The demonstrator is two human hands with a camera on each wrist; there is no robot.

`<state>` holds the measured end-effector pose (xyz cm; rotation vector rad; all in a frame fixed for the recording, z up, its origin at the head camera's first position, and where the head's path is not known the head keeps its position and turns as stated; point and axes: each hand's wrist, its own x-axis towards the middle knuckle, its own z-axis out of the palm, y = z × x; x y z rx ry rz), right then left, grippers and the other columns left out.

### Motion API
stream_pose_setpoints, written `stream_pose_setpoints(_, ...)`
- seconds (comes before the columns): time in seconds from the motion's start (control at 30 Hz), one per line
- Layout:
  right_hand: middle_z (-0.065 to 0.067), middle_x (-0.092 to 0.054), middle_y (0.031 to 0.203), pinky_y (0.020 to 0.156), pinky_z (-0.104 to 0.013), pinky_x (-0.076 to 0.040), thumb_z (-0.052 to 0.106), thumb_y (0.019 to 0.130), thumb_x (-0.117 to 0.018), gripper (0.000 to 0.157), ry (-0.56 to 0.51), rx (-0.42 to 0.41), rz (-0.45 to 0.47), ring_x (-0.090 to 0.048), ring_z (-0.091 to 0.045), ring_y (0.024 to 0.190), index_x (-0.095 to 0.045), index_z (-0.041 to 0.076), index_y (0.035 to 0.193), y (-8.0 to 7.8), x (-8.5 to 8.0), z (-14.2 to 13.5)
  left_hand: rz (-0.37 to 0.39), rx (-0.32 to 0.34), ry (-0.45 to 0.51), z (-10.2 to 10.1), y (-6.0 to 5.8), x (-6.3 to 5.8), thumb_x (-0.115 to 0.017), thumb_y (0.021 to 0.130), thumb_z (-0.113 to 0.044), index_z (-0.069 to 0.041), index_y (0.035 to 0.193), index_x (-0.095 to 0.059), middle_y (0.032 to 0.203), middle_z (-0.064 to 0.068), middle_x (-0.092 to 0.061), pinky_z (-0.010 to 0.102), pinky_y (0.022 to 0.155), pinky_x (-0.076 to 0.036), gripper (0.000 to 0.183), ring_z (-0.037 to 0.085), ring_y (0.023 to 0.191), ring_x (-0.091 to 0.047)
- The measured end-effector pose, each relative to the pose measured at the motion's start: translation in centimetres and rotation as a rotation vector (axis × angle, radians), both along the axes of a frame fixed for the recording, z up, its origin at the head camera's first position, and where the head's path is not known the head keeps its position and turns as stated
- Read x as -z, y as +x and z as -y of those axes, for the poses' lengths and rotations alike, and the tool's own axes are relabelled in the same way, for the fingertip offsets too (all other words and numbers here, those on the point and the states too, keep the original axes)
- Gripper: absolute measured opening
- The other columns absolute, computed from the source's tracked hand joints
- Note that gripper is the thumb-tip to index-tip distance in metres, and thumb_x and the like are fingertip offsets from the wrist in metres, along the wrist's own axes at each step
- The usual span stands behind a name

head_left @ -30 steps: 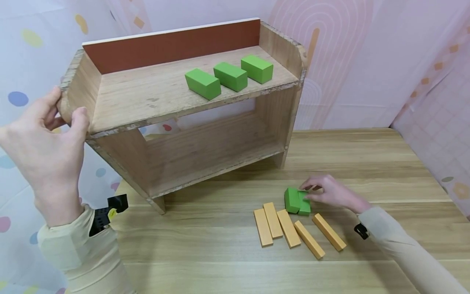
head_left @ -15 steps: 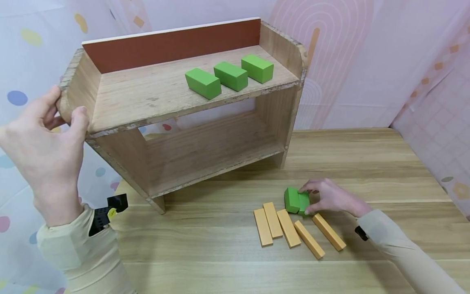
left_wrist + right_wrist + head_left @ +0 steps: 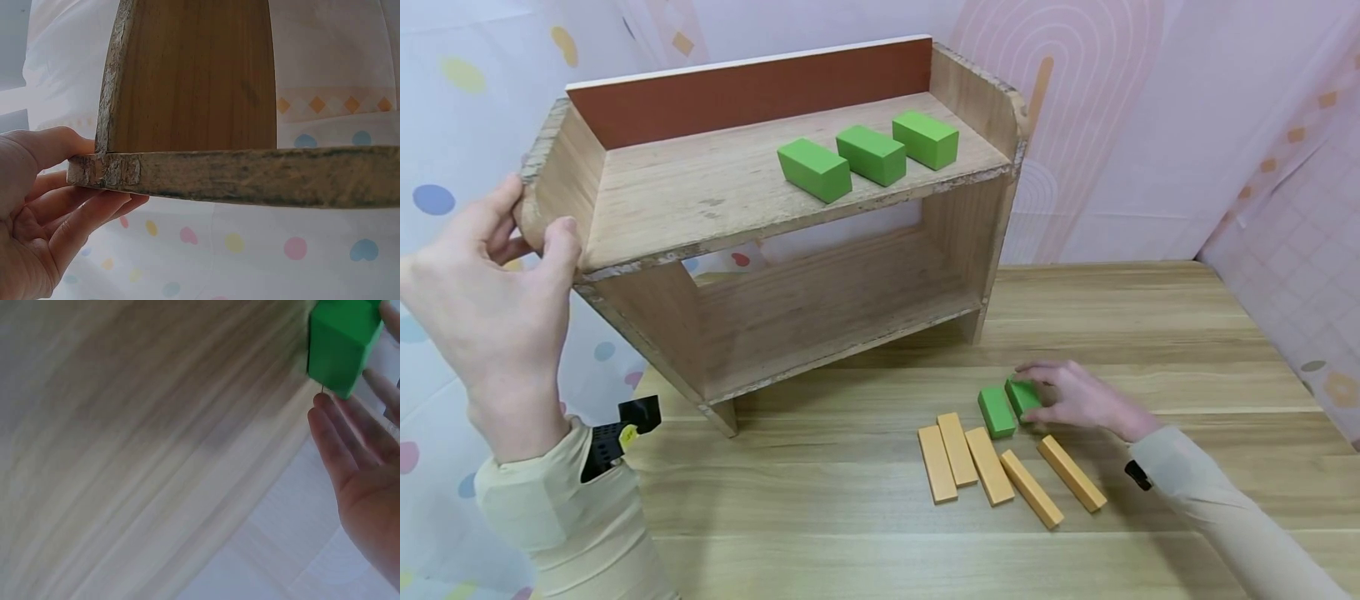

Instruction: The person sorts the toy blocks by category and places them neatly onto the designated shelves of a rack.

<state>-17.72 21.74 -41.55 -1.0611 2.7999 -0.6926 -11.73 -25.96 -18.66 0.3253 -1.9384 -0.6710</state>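
Note:
At the left of the head view, my left hand (image 3: pixel 505 308) grips the left side panel of a small wooden shelf (image 3: pixel 655 196). The left wrist view shows its thumb and fingers round the corner of the board (image 3: pixel 250 178). Down on the table, my right hand (image 3: pixel 1084 402) pinches a green block (image 3: pixel 1022 397) between thumb and fingers. Its far end also appears as a green block (image 3: pixel 340 350) in the right wrist view. A second green block (image 3: pixel 996 413) lies just left of it, with a narrow gap. Three green blocks (image 3: pixel 871 155) stand in a row on the shelf's top board.
Several yellow-orange wooden strips (image 3: pixel 988 467) lie in front of the green blocks. The shelf's lower board (image 3: pixel 842 342) sits low over the wood-grain table (image 3: pixel 835 508). Patterned cloth (image 3: pixel 1097 142) hangs behind and at the sides.
My right fingers have closed on the right-hand green block and shifted it slightly up and away from its neighbour, opening a gap. The left hand stays on the shelf.

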Motion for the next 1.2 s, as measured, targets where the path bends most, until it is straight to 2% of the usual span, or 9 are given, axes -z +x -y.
stream_pose_setpoints(0.17,-0.029,-0.051,0.134,0.072,-0.028,-0.059,0.001,0.075,-0.07,0.049,-0.03,0.009,0.076,-0.067,-0.029,0.091,-0.06,-0.003,0.122,-0.2,-0.2,0.0,-0.002,0.001,-0.004,0.0,0.0,0.0,-0.058,0.083,-0.023,-0.019,0.118,-0.067,0.112,0.009,-0.069,0.0,0.079,-0.046,0.037,-0.031,0.081,-0.05)
stream_pose_setpoints(0.27,-0.031,-0.045,0.139,0.052,-0.015,-0.05,-0.008,0.074,-0.064,0.05,-0.043,0.034,0.14,-0.061,-0.011,0.07,-0.058,-0.005,0.124,-0.4,-0.4,-0.2,-0.005,0.004,-0.005,0.0,0.0,0.1,-0.058,0.083,-0.022,-0.018,0.118,-0.067,0.111,0.01,-0.069,0.0,0.079,-0.046,0.037,-0.031,0.08,-0.049)
stream_pose_setpoints(0.3,-0.031,-0.045,0.139,0.051,-0.014,-0.05,-0.009,0.075,-0.062,0.049,-0.047,0.047,0.147,-0.063,-0.012,0.072,-0.058,-0.006,0.124,-0.5,-0.4,-0.2,-0.006,0.005,-0.005,0.0,0.0,0.1,-0.058,0.083,-0.022,-0.018,0.118,-0.067,0.111,0.01,-0.069,0.0,0.079,-0.046,0.037,-0.031,0.08,-0.05)
stream_pose_setpoints(0.4,-0.031,-0.048,0.136,0.046,-0.015,-0.047,-0.008,0.078,-0.062,0.046,-0.045,0.085,0.122,-0.053,-0.003,0.055,-0.058,-0.006,0.124,-0.7,-0.2,-0.4,-0.002,0.005,-0.004,0.0,0.0,0.1,-0.058,0.083,-0.023,-0.018,0.118,-0.067,0.112,0.009,-0.069,0.0,0.079,-0.046,0.037,-0.03,0.081,-0.05)
stream_pose_setpoints(0.47,-0.03,-0.054,0.131,0.05,-0.017,-0.05,-0.006,0.078,-0.066,0.045,-0.041,0.104,0.081,-0.057,-0.007,0.059,-0.059,-0.006,0.123,-0.8,-0.1,-0.5,0.001,0.007,-0.003,0.1,0.0,0.0,-0.058,0.083,-0.023,-0.019,0.118,-0.067,0.112,0.009,-0.069,0.0,0.079,-0.046,0.037,-0.03,0.081,-0.05)
stream_pose_setpoints(0.57,-0.028,-0.061,0.121,0.063,-0.027,-0.058,-0.004,0.075,-0.07,0.045,-0.041,0.116,0.025,-0.067,-0.022,0.078,-0.061,-0.005,0.12,-1.0,0.1,-0.6,0.0,0.006,-0.002,0.1,0.0,0.0,-0.058,0.083,-0.023,-0.019,0.118,-0.067,0.112,0.009,-0.069,0.0,0.079,-0.046,0.037,-0.03,0.081,-0.05)
stream_pose_setpoints(0.67,-0.027,-0.065,0.116,0.073,-0.036,-0.059,-0.005,0.074,-0.071,0.044,-0.047,0.119,0.0,-0.066,-0.033,0.094,-0.062,-0.004,0.117,-1.2,0.2,-0.7,-0.001,0.005,-0.002,0.0,0.0,0.0,-0.058,0.083,-0.023,-0.019,0.118,-0.067,0.112,0.009,-0.069,0.0,0.078,-0.046,0.037,-0.03,0.081,-0.05)
stream_pose_setpoints(0.93,-0.029,-0.064,0.116,0.076,-0.041,-0.059,-0.004,0.076,-0.07,0.041,-0.081,0.168,0.035,-0.065,-0.04,0.099,-0.063,-0.005,0.116,-1.4,0.4,-0.8,0.0,0.005,-0.007,0.1,0.0,0.0,-0.059,0.083,-0.023,-0.019,0.119,-0.067,0.112,0.009,-0.069,0.001,0.079,-0.046,0.037,-0.03,0.081,-0.05)
stream_pose_setpoints(1.2,-0.028,-0.066,0.11,0.074,-0.039,-0.059,-0.002,0.074,-0.071,0.034,-0.135,0.177,-0.048,-0.067,-0.039,0.094,-0.067,-0.006,0.108,-1.5,0.6,-1.0,-0.004,0.01,-0.001,0.0,0.0,0.0,-0.059,0.083,-0.023,-0.018,0.118,-0.067,0.112,0.009,-0.069,0.0,0.078,-0.046,0.037,-0.03,0.081,-0.05)
